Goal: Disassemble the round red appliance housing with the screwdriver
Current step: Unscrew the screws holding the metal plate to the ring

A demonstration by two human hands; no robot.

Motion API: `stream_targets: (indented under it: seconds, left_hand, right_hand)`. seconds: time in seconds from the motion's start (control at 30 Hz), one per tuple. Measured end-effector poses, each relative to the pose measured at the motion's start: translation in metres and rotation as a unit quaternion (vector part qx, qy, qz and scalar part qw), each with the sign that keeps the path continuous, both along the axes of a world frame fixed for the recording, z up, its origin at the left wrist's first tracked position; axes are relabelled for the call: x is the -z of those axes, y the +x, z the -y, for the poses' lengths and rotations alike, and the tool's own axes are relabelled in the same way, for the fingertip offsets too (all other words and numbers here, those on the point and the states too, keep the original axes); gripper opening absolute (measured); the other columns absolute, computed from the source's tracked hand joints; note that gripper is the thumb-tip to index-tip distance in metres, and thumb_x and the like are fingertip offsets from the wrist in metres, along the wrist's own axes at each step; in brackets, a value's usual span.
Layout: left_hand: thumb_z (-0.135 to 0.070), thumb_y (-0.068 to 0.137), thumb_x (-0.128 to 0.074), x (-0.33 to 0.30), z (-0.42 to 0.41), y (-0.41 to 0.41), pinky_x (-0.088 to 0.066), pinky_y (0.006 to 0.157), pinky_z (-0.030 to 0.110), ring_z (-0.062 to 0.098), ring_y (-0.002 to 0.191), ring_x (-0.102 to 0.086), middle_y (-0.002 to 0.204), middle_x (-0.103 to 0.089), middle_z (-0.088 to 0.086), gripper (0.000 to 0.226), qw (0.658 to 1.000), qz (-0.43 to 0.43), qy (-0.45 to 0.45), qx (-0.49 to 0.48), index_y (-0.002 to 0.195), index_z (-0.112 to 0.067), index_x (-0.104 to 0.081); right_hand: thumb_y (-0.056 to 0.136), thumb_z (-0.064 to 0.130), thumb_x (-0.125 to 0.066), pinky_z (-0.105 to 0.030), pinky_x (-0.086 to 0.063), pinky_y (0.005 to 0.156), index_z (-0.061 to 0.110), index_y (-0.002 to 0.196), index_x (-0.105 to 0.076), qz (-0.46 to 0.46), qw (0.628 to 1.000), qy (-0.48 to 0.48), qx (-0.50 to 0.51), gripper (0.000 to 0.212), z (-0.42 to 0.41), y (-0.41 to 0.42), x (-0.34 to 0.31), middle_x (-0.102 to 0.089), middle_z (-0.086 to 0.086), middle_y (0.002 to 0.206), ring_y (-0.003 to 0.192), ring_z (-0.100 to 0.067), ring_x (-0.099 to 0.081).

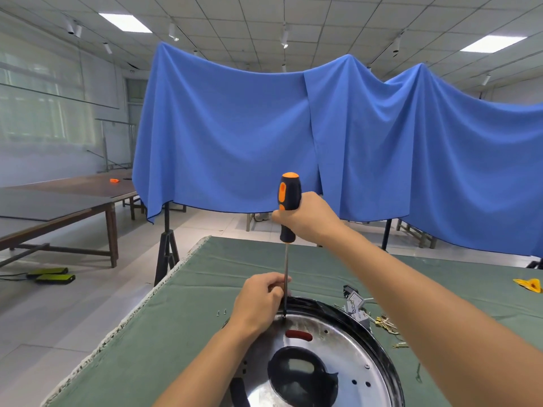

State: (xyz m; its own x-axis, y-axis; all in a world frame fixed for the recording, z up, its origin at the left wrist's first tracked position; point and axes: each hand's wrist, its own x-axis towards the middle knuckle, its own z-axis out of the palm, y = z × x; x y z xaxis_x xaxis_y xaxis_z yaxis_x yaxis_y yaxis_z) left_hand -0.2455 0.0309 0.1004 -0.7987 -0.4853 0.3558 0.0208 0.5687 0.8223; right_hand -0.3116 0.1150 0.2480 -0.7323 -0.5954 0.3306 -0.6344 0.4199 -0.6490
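The round appliance housing (346, 348) lies upside down near the table's front, showing a shiny metal base plate with a dark rim, a red slot and a large centre hole. A screwdriver (288, 207) with a black and orange handle stands upright, its tip on a screw at the plate's far edge. My right hand (308, 218) grips the handle from the right. My left hand (261, 301) pinches the thin shaft low down and rests on the housing's rim.
Two loose screws (221, 312) lie on the green table cloth (176, 333) left of the housing. Small metal parts and brass terminals (370, 315) lie to its right. A yellow object (529, 284) sits far right. Blue drapes hang behind; brown tables stand at left.
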Motion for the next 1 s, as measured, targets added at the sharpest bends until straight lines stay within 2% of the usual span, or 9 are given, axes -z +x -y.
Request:
stream_targets:
  seconds: [0.17,0.37,0.43,0.53,0.63,0.73,0.83,0.93,1.0]
  left_hand:
    - [-0.023,0.094,-0.052,0.002,-0.004,0.003,-0.052,0.078,0.038,0.009,0.073,-0.059,0.076,-0.067,-0.012,0.021,1.0,-0.005,-0.005,0.002,0.079,-0.028,-0.065]
    - [-0.022,0.092,-0.056,-0.004,-0.004,0.0,-0.05,0.068,0.037,0.011,0.057,-0.051,0.068,-0.068,-0.007,0.023,0.999,-0.003,-0.049,-0.001,0.074,-0.016,-0.07]
    - [-0.025,0.091,-0.057,-0.004,-0.003,-0.002,-0.051,0.069,0.036,0.012,0.063,-0.057,0.065,-0.067,-0.01,0.024,0.998,-0.001,-0.064,-0.008,0.071,-0.018,-0.069]
    - [-0.03,0.091,-0.056,-0.003,-0.004,-0.002,-0.047,0.065,0.03,0.004,0.061,-0.052,0.055,-0.058,-0.023,0.027,0.996,0.005,-0.09,-0.019,0.066,-0.025,-0.065]
    - [-0.038,0.092,-0.053,0.001,-0.002,0.0,-0.043,0.071,0.027,0.0,0.083,-0.047,0.075,-0.057,-0.018,0.022,0.988,0.015,-0.152,-0.037,0.079,-0.029,-0.069]
    - [-0.039,0.092,-0.054,0.003,0.0,0.0,-0.042,0.087,0.031,0.011,0.101,-0.044,0.097,-0.054,-0.007,0.018,0.988,0.02,-0.148,-0.028,0.094,-0.034,-0.07]
    - [-0.038,0.093,-0.053,0.005,0.001,0.002,-0.043,0.09,0.034,0.011,0.102,-0.046,0.096,-0.061,-0.008,0.016,0.99,0.045,-0.134,-0.014,0.096,-0.035,-0.069]
    - [-0.032,0.091,-0.056,0.007,-0.001,0.003,-0.048,0.087,0.035,0.012,0.097,-0.057,0.096,-0.069,-0.009,0.015,0.988,0.077,-0.132,0.004,0.096,-0.031,-0.07]
    - [-0.029,0.089,-0.059,0.007,-0.001,0.003,-0.049,0.087,0.033,0.013,0.098,-0.061,0.101,-0.07,-0.01,0.018,0.987,0.087,-0.133,0.004,0.102,-0.031,-0.07]
  right_hand:
    - [0.08,0.022,-0.072,-0.017,-0.03,0.037,0.015,0.067,-0.049,0.1,0.991,0.04,-0.077,0.027,-0.005,-0.002,-0.008,-0.047,0.002,0.046,0.033,-0.011,-0.036]
    - [0.076,0.048,-0.067,-0.018,-0.036,0.041,0.016,0.072,-0.06,0.053,0.998,0.041,0.01,0.034,-0.019,-0.003,-0.023,-0.057,0.005,0.042,0.032,-0.011,-0.048]
    - [0.074,0.055,-0.063,-0.022,-0.04,0.05,0.016,0.071,-0.057,-0.005,0.997,0.0,0.075,0.04,-0.021,-0.002,-0.034,-0.06,0.003,0.047,0.04,-0.015,-0.053]
    - [0.078,0.06,-0.058,-0.023,-0.034,0.052,0.016,0.065,-0.049,-0.164,0.97,0.073,0.162,0.046,-0.017,0.005,-0.041,-0.058,0.001,0.062,0.061,-0.021,-0.058]
    - [0.083,0.06,-0.054,-0.025,-0.026,0.049,0.018,0.063,-0.046,-0.231,0.947,0.133,0.181,0.046,-0.009,0.011,-0.042,-0.05,0.001,0.065,0.062,-0.021,-0.051]
    - [0.083,0.041,-0.056,-0.025,-0.025,0.049,0.017,0.064,-0.045,-0.21,0.946,0.178,0.172,0.033,-0.002,0.013,-0.054,-0.048,0.002,0.065,0.055,-0.016,-0.043]
    - [0.086,0.022,-0.052,-0.024,-0.028,0.046,0.015,0.066,-0.044,-0.147,0.947,0.263,0.11,0.024,0.003,0.017,-0.071,-0.046,0.001,0.061,0.049,-0.016,-0.04]
    - [0.094,0.026,-0.055,-0.018,-0.043,0.04,0.005,0.083,-0.059,-0.032,0.933,0.355,0.056,0.024,0.002,0.016,-0.091,-0.064,-0.007,0.055,0.041,-0.018,-0.06]
    - [0.095,0.027,-0.059,-0.024,-0.051,0.042,-0.003,0.103,-0.061,-0.003,0.914,0.404,0.043,0.031,-0.001,0.016,-0.1,-0.07,-0.016,0.073,0.05,-0.021,-0.067]
